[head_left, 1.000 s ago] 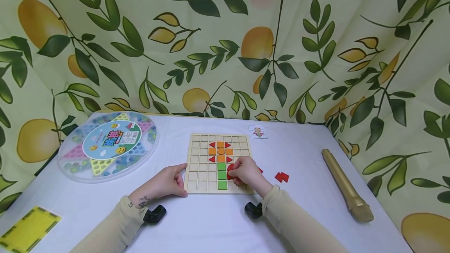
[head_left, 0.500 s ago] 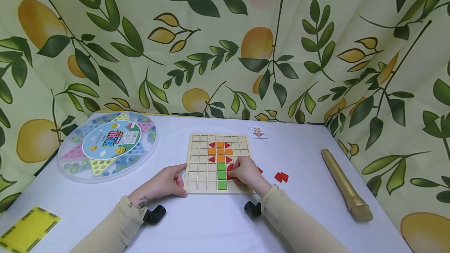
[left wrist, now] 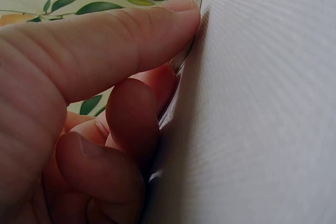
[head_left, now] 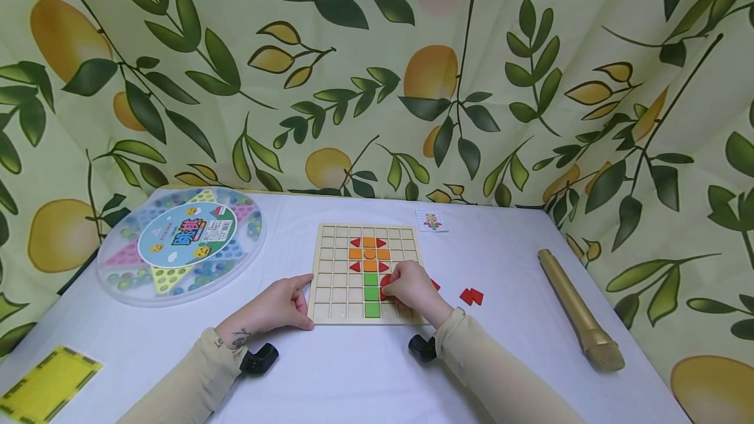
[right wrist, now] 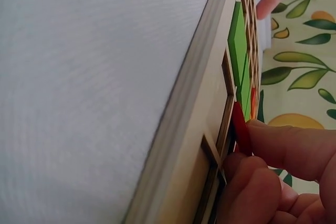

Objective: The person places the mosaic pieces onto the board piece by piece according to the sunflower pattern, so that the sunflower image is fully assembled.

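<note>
A square wooden grid board [head_left: 340, 294] lies on the white table. Several orange tiles [head_left: 369, 242], red triangles [head_left: 355, 267] and a column of green tiles [head_left: 372, 294] sit in its cells. My left hand [head_left: 273, 306] rests at the board's near left corner, thumb and index finger touching its edge; in the left wrist view the other fingers are bent. Over the cells right of the green column, my right hand [head_left: 410, 288] pinches a thin red tile [right wrist: 241, 129], standing tilted at a cell. Its full shape is hidden by the fingers. More red [head_left: 385, 279] shows beside the fingertips.
Loose red tiles [head_left: 472, 296] lie right of the board, and another red tile [head_left: 436, 284] peeks past the right hand. A small pattern card [head_left: 432, 220] lies behind. Around stand a round marble game [head_left: 182, 244], a gold microphone [head_left: 580, 313] and a yellow rectangle [head_left: 50, 381].
My right wrist and forearm have shifted very slightly left, while the fingers stay at the same cell with the red tile. The left hand and the board have not moved.
</note>
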